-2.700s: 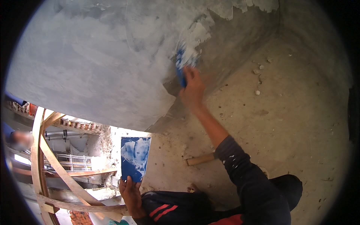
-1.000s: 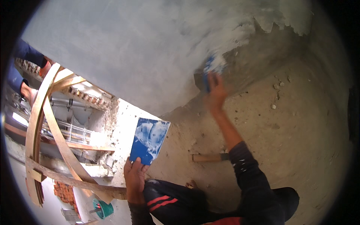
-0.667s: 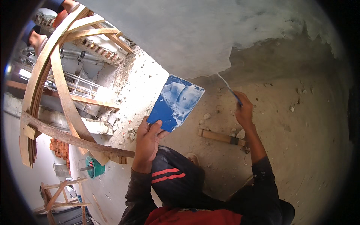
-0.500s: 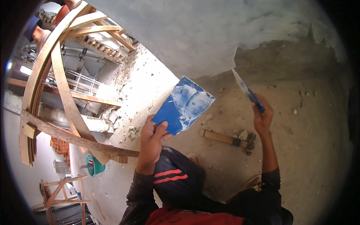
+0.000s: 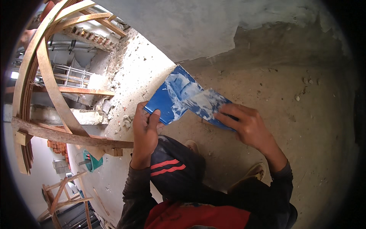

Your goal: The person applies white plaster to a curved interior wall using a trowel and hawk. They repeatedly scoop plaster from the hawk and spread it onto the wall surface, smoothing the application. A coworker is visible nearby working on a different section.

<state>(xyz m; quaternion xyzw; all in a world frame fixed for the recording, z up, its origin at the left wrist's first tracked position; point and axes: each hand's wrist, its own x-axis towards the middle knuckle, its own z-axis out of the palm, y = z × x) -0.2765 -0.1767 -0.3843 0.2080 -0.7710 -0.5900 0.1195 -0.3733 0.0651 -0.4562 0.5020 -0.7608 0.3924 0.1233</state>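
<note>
I see the left fingers clamped on the near end of the blue board, the right fingers on the blue scraper overlapping it.

Your left hand holds a flat blue plate by its near end, with your thumb on top. The plate points up and to the right. White paste is smeared over its far end and right side, but the part by your thumb is plain blue. Your right hand pinches a thin blue scraper, streaky with white too. Its left end lies over the plate's right side.
</note>
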